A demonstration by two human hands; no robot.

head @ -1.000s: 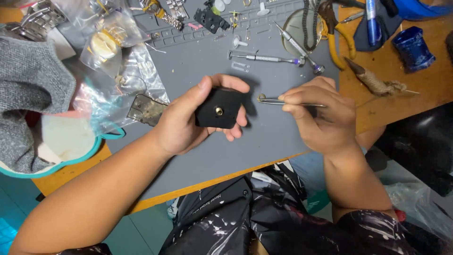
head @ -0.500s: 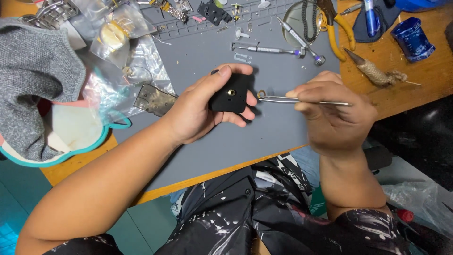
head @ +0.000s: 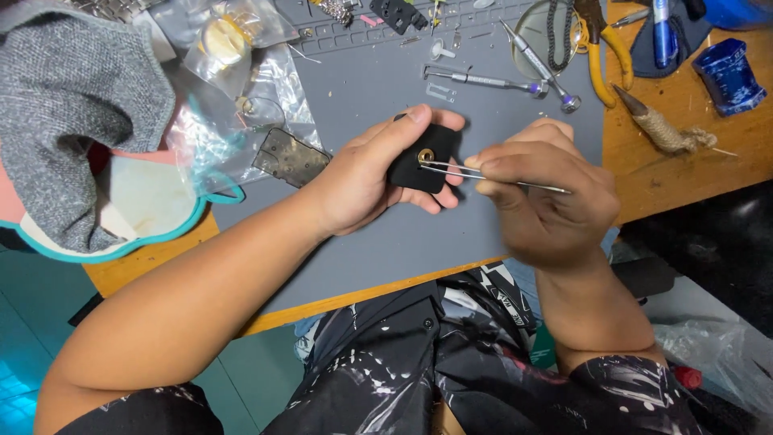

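Observation:
My left hand [head: 366, 181] grips a small black square box [head: 420, 167] with a brass ring [head: 425, 155] at its centre, held above the grey work mat [head: 378, 89]. My right hand [head: 543, 197] pinches metal tweezers [head: 483, 176], whose tips reach the brass ring on the box. Both hands hover over the mat's front half, close together.
Clear plastic bags [head: 233, 48] and a dark metal plate [head: 290, 157] lie left of the hands. Screwdrivers [head: 483, 79], yellow pliers [head: 600, 44], a twine-wrapped tool [head: 664, 129] and a blue jar [head: 729, 76] sit at the back right. A grey cloth [head: 72, 105] covers a teal-rimmed bowl [head: 121, 234].
The tweezer tips moved left from beside the box onto its brass ring. My left hand tilted the box toward the tweezers.

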